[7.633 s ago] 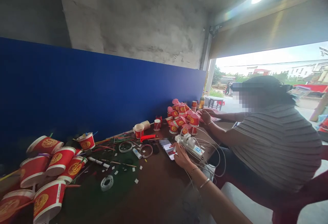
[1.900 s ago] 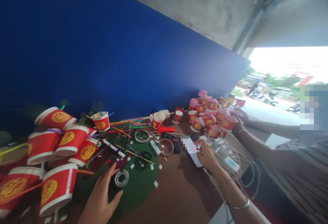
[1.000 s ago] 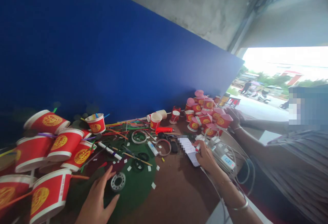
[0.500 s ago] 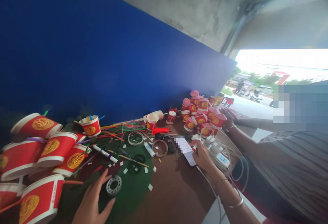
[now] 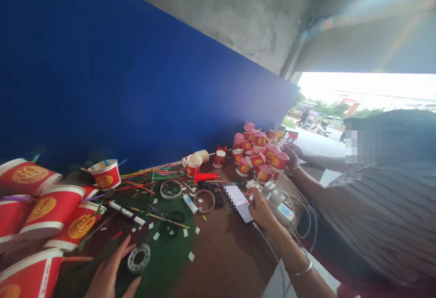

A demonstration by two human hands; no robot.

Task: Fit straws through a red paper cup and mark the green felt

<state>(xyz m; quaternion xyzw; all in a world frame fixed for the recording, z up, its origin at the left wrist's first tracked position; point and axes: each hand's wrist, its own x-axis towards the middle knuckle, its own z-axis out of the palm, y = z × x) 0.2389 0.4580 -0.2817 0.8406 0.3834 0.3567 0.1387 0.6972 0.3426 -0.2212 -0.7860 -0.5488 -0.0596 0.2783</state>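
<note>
The phone [image 5: 242,209] before me shows a whitish screen, my bangle [image 5: 304,268] is silver, and the roll [image 5: 132,261] looks pale grey. I see red cups [image 5: 52,209] with white rims and round gold emblems, pink cone tops [image 5: 279,156], a grey striped shirt [image 5: 381,216], a plain blue panel [image 5: 136,75] and a brown counter [image 5: 221,257] patched dark green.

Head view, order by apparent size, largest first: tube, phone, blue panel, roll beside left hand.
1. Blue panel
2. Phone and roll: not ranked; phone looks longer, but roll seems nearer the camera.
3. Tube
</note>
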